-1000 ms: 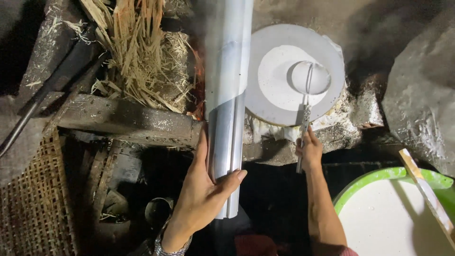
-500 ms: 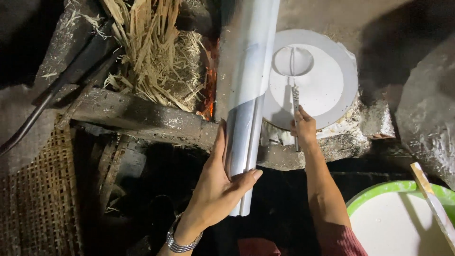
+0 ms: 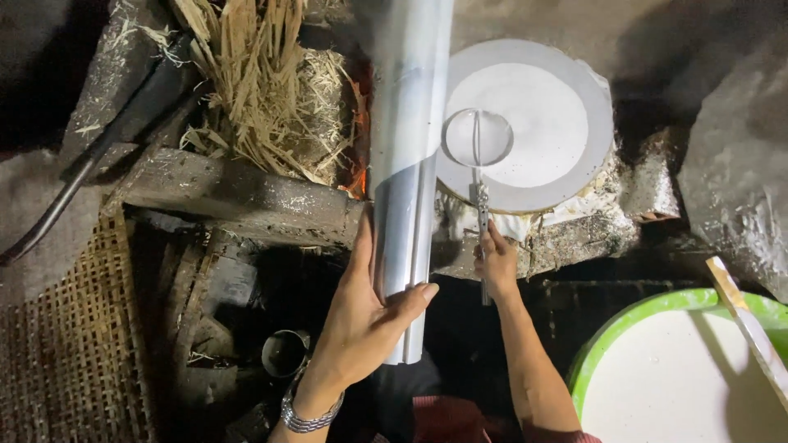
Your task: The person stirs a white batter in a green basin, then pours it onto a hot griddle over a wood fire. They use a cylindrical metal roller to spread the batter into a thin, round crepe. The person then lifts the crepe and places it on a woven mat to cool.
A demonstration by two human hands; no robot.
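Far left, well away from both hands: woven mat [image 3: 66,328] on the floor, dark rod [image 3: 74,176] lying slantwise above it. Next, pile of straw & split cane [image 3: 263,90] on a charred beam [image 3: 238,201], w/ orange embers [image 3: 357,180] glowing just left of the tube. Small metal cup [image 3: 283,353] on the floor, just left of the left wrist.

Left hand [image 3: 361,320]: forearm comes up from the bottom edge, bracelet [image 3: 304,418] at the wrist, palm turned up & to the right. Fingers wrapped round the lower part of a long silvery tube [image 3: 406,148]: thumb up along the tube's left side, fingertips [image 3: 423,292] curling over its right side. Tube runs from just below the fingers, steeply up and out of the top edge; bottom end sticks out under the hand.

Right hand [image 3: 497,267]: forearm rises from bottom centre, reddish sleeve at the elbow, back of hand to the camera. Fingers closed on the thin metal handle of a flat round ladle [image 3: 478,138]; handle end pokes out below the fist. Ladle head lies well above the fingers, on the left part of the white batter [image 3: 533,123] spread over the round steamer top [image 3: 595,143], just right of the tube.

Right of the hand, apart: ash-crusted stove edge [image 3: 591,234]. Bottom right, well apart: green basin [image 3: 657,308] full of white batter, wooden stick [image 3: 743,316] across its rim.
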